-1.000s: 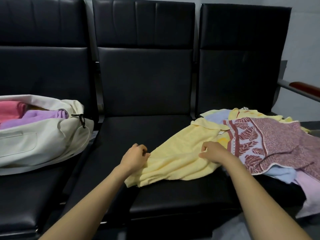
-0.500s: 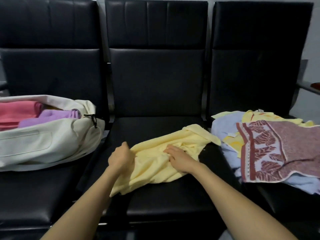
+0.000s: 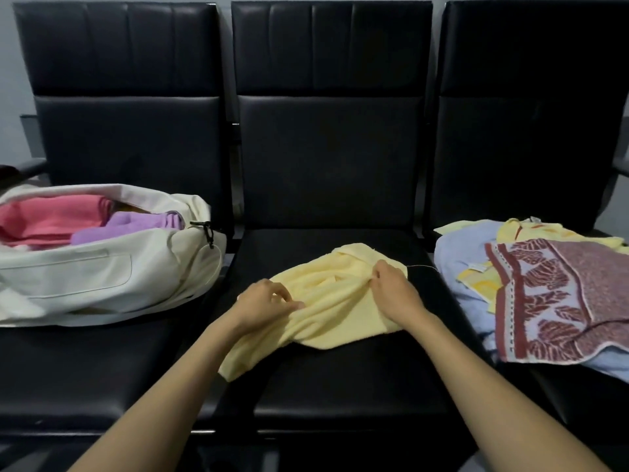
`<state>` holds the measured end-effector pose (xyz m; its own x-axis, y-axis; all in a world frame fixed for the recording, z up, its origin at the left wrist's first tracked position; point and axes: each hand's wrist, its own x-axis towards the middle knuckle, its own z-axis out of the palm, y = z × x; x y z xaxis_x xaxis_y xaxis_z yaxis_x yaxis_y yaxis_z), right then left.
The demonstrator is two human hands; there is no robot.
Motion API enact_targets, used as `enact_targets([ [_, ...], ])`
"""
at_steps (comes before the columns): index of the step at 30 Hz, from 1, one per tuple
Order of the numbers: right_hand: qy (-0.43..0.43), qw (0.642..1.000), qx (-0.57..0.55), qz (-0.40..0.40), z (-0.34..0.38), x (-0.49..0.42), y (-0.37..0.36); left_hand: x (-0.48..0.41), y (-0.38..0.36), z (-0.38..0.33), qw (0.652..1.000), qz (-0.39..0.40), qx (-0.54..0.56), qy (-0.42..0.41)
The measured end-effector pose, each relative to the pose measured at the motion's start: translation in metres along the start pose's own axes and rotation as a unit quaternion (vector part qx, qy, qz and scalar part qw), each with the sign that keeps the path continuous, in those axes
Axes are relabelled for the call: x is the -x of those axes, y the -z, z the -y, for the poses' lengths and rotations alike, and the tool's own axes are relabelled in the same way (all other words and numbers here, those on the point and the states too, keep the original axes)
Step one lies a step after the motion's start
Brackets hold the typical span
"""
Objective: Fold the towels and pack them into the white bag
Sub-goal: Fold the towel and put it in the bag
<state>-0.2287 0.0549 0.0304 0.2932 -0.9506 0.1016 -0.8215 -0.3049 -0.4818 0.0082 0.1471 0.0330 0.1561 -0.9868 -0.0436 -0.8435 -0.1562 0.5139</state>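
Left hand (image 3: 267, 301) and right hand (image 3: 393, 289) grip yellow towel (image 3: 340, 311) between them.

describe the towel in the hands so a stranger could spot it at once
Find the middle seat of three black ones. On it lies a crumpled yellow towel, gripped by the left hand and right hand. It is plain and alone, apart from the patterned pile.

One wide-angle camera, worn on the head, looks forward and down at a row of black seats, square to their backrests. It sits close: the middle seat (image 3: 340, 396) fills the centre, the white bag (image 3: 102, 277) lies at 9 o'clock, the towel pile (image 3: 551, 294) at 3 o'clock, and forearms enter from 5 and 7 o'clock.
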Motion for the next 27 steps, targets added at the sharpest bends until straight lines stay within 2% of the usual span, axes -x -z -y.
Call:
enact_targets([
  [2,-0.057,0.989,-0.133,-0.023,-0.015,-0.001,0.014,0.003,-0.002,-0.007,0.996,0.071,-0.046,-0.006],
  [4,-0.081,0.969,-0.232,-0.037,-0.026,0.001,0.026,0.003,-0.004,-0.006,0.997,0.072,-0.036,-0.014],
  [6,-0.072,0.947,-0.311,-0.025,-0.035,0.003,0.034,0.003,-0.003,-0.004,0.999,0.011,0.023,-0.031],
  [9,-0.023,0.912,-0.404,0.066,-0.043,0.005,0.045,0.007,0.002,-0.007,0.985,-0.130,0.101,-0.060],
  [11,0.001,0.922,-0.370,0.111,-0.045,0.006,0.047,0.009,0.007,-0.009,0.970,-0.190,0.142,-0.061],
  [14,0.023,0.957,-0.261,0.125,-0.045,0.006,0.037,0.010,0.010,-0.006,0.961,-0.227,0.152,-0.044],
  [16,0.049,0.974,-0.208,0.080,-0.042,0.006,0.031,0.010,0.011,-0.007,0.952,-0.266,0.146,-0.039],
  [18,0.062,0.971,-0.230,0.012,-0.034,0.007,0.034,0.013,0.018,-0.010,0.937,-0.299,0.172,-0.049],
  [19,0.067,0.960,-0.273,0.008,-0.031,0.008,0.039,0.016,0.024,-0.013,0.935,-0.279,0.208,-0.066],
  [20,0.073,0.945,-0.318,0.035,-0.028,0.009,0.044,0.018,0.030,-0.014,0.937,-0.221,0.256,-0.087],
  [22,0.090,0.913,-0.368,0.154,-0.025,0.013,0.054,0.027,0.039,-0.014,0.931,-0.022,0.353,-0.091],
  [23,0.089,0.900,-0.372,0.209,-0.024,0.016,0.056,0.031,0.040,-0.012,0.928,0.059,0.364,-0.060],
  [24,0.076,0.896,-0.364,0.241,-0.024,0.017,0.056,0.031,0.036,-0.007,0.936,0.105,0.334,-0.022],
  [25,0.054,0.902,-0.349,0.248,-0.024,0.018,0.053,0.030,0.029,-0.001,0.958,0.111,0.263,0.012],
  [26,0.030,0.919,-0.316,0.233,-0.024,0.018,0.047,0.026,0.022,0.007,0.985,0.084,0.146,0.037],
  [27,0.019,0.943,-0.259,0.206,-0.025,0.018,0.040,0.021,0.015,0.015,0.997,0.048,0.019,0.054],
])
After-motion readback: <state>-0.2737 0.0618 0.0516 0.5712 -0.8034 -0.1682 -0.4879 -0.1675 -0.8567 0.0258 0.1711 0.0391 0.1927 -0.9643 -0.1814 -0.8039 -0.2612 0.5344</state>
